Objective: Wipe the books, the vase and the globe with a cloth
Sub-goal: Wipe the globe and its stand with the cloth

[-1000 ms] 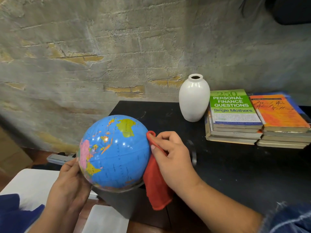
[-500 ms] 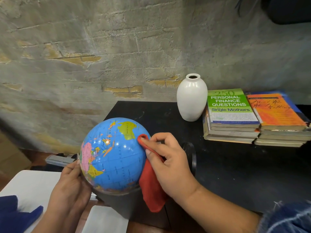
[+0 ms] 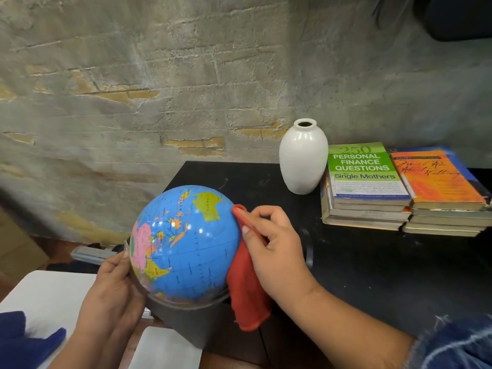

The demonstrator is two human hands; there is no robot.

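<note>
A blue globe [image 3: 186, 243] is held up in front of the near left corner of the black table [image 3: 372, 262]. My left hand [image 3: 114, 291] grips the globe's left side and frame. My right hand [image 3: 271, 249] presses a red cloth [image 3: 247, 296] against the globe's right side, with the cloth hanging down below the hand. A white vase [image 3: 303, 158] stands upright at the back of the table. To its right lie two stacks of books [image 3: 399, 187], one topped by a green cover, the other by an orange cover.
A rough plastered brick wall [image 3: 159, 75] rises behind the table. White surfaces [image 3: 48, 296] sit low at the left, with blue fabric [image 3: 24, 339] at the bottom left corner. A dark ring-shaped piece [image 3: 308, 249] lies on the table behind my right hand.
The red cloth's top edge slid left across the globe half a second ago, then back toward its right side and lower. The globe has turned slightly in my left hand.
</note>
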